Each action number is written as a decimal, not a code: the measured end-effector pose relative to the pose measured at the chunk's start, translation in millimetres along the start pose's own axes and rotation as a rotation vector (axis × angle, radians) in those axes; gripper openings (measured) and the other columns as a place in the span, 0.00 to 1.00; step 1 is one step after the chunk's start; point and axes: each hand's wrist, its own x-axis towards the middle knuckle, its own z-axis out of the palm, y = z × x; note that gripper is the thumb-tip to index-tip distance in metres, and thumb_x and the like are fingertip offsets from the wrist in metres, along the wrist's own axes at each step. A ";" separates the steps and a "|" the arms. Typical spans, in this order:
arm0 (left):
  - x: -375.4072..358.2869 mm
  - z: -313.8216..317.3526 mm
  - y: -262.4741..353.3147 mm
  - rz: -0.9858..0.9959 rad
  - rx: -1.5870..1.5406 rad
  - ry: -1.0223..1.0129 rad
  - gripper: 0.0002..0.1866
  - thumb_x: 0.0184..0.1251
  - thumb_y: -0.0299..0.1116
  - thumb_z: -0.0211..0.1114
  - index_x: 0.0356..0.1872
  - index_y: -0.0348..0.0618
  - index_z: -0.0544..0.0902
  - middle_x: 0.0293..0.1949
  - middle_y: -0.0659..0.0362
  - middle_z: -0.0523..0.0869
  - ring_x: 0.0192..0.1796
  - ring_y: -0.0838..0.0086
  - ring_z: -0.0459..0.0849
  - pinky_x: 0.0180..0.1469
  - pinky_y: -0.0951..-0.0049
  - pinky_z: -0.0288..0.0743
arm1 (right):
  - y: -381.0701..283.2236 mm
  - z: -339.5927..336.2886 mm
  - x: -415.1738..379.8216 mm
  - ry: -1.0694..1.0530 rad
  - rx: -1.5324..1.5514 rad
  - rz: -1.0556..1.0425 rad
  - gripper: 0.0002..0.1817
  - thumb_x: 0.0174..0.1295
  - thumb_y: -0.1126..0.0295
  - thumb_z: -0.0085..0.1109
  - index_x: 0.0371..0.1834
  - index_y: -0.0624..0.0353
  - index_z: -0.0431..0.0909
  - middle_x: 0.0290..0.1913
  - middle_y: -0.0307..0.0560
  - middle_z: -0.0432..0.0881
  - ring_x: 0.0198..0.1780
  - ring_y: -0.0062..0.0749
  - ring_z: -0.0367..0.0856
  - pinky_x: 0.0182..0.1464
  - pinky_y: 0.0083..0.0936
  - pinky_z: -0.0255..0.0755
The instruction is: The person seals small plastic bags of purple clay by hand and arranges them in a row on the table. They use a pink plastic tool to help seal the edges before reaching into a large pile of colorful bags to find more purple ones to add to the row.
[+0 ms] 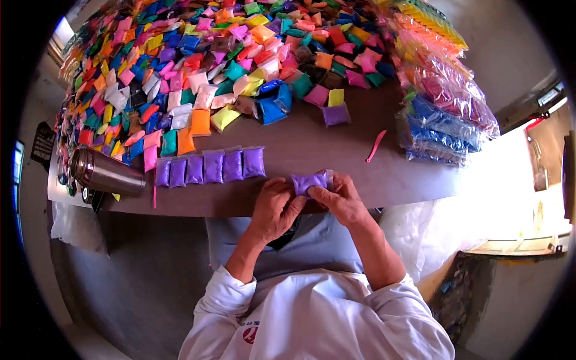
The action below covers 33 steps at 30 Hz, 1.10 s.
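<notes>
Purple packet (309, 181) pinched between left hand (275, 207) and right hand (341, 199), both gripping it, at table edge (384, 186)

I see a purple packet (309, 181) of thin glossy plastic film, pinched at the table (312, 153) edge; the table itself looks like smooth, matt brown laminate. Left of the packet, the row of purple packets (210, 167) shines alike. Further left lies a flask (107, 173) of brushed, gleaming metal. Right of the packet, stacked clear bags (447, 114) glisten, crinkled. My sleeves look like soft matt white cloth
</notes>
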 end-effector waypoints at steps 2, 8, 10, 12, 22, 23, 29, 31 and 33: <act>-1.3 0.6 0.5 -0.009 -0.018 0.029 0.11 0.69 0.35 0.59 0.31 0.38 0.81 0.30 0.51 0.83 0.37 0.54 0.81 0.55 0.59 0.71 | -6.8 4.2 2.2 -0.012 -0.035 -0.028 0.14 0.68 0.62 0.61 0.45 0.63 0.80 0.37 0.33 0.81 0.39 0.17 0.76 0.44 0.21 0.74; 0.0 3.4 1.4 -0.053 -0.035 0.071 0.09 0.66 0.33 0.61 0.32 0.38 0.82 0.32 0.51 0.84 0.38 0.54 0.82 0.55 0.58 0.73 | -9.7 -0.9 18.1 -0.019 -0.128 0.020 0.11 0.69 0.65 0.59 0.44 0.62 0.80 0.35 0.31 0.77 0.36 0.18 0.71 0.40 0.23 0.70; -3.3 6.7 -3.0 -0.063 -0.015 0.049 0.08 0.65 0.33 0.62 0.30 0.39 0.81 0.30 0.52 0.84 0.37 0.54 0.82 0.55 0.58 0.73 | -9.1 -10.6 37.5 -0.036 -0.357 -0.184 0.12 0.66 0.67 0.61 0.44 0.65 0.79 0.35 0.37 0.79 0.37 0.20 0.72 0.40 0.26 0.71; -2.8 6.4 -1.6 -0.066 0.002 0.024 0.08 0.63 0.32 0.64 0.27 0.39 0.81 0.28 0.53 0.83 0.35 0.55 0.82 0.55 0.58 0.73 | -22.3 -14.5 58.7 -0.037 -0.543 -0.166 0.13 0.63 0.67 0.62 0.45 0.65 0.78 0.35 0.42 0.81 0.38 0.24 0.74 0.41 0.29 0.72; -2.5 6.3 -0.4 -0.009 0.003 0.035 0.09 0.59 0.32 0.67 0.22 0.40 0.79 0.25 0.55 0.81 0.32 0.57 0.80 0.50 0.60 0.73 | -9.3 -3.7 116.9 -0.161 -1.132 -0.267 0.22 0.54 0.64 0.70 0.51 0.62 0.79 0.44 0.51 0.83 0.44 0.41 0.81 0.49 0.32 0.76; -1.9 7.0 -0.1 -0.016 -0.001 0.037 0.10 0.59 0.31 0.66 0.21 0.40 0.78 0.24 0.54 0.80 0.32 0.56 0.80 0.52 0.59 0.73 | -0.7 -7.9 119.8 -0.106 -1.078 -0.423 0.23 0.52 0.65 0.71 0.51 0.61 0.79 0.45 0.50 0.82 0.44 0.42 0.81 0.50 0.32 0.76; -2.3 8.3 1.2 -0.012 0.023 0.070 0.10 0.59 0.31 0.66 0.21 0.40 0.77 0.24 0.53 0.80 0.33 0.56 0.80 0.51 0.60 0.73 | -19.7 6.1 98.5 0.079 -1.000 -0.326 0.23 0.49 0.69 0.73 0.50 0.60 0.80 0.46 0.49 0.79 0.43 0.42 0.81 0.47 0.30 0.77; -1.7 7.9 2.5 -0.010 0.028 0.064 0.10 0.59 0.31 0.66 0.21 0.40 0.77 0.24 0.53 0.79 0.33 0.56 0.79 0.51 0.59 0.73 | -1.0 3.3 100.0 0.078 -1.011 -0.376 0.21 0.50 0.68 0.72 0.49 0.59 0.81 0.47 0.49 0.79 0.44 0.43 0.81 0.47 0.31 0.77; 0.0 8.6 2.9 -0.002 0.035 0.061 0.10 0.59 0.31 0.66 0.21 0.40 0.77 0.24 0.53 0.79 0.33 0.56 0.79 0.51 0.59 0.73 | 6.0 2.5 101.7 0.079 -1.023 -0.432 0.20 0.51 0.67 0.72 0.48 0.57 0.81 0.47 0.50 0.79 0.45 0.44 0.81 0.47 0.32 0.77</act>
